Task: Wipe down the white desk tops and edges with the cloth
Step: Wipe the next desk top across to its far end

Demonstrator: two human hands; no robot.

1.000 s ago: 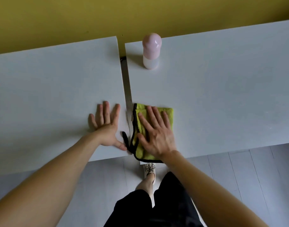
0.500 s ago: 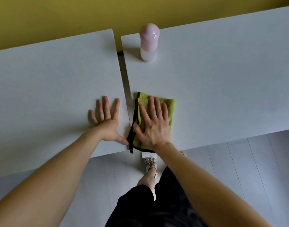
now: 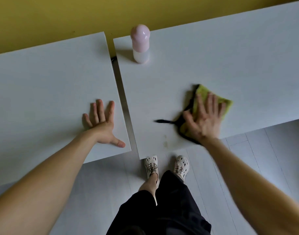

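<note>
**Wiping in progress on the right table.** The right hand lies flat on the yellow-green cloth with its fingers straight and spread. Its grip is wide, pressing rather than clutching. Hand and cloth are both motion-blurred.

The cloth sits on the right table's top, nearer the viewer than the pink-capped bottle and to its right, close to the front edge.

The left hand, grip wide and holding nothing, rests palm-down on the left table, left of the bottle and nearer the viewer.

**Judged progress: early to middle.** A faint brownish smear shows almost straight in front of the bottle, by the front edge, so that patch appears unfinished. The area around the bottle, the stretch far to its right, the edges and the left table probably remain. No wet track shows what is already wiped.
</note>
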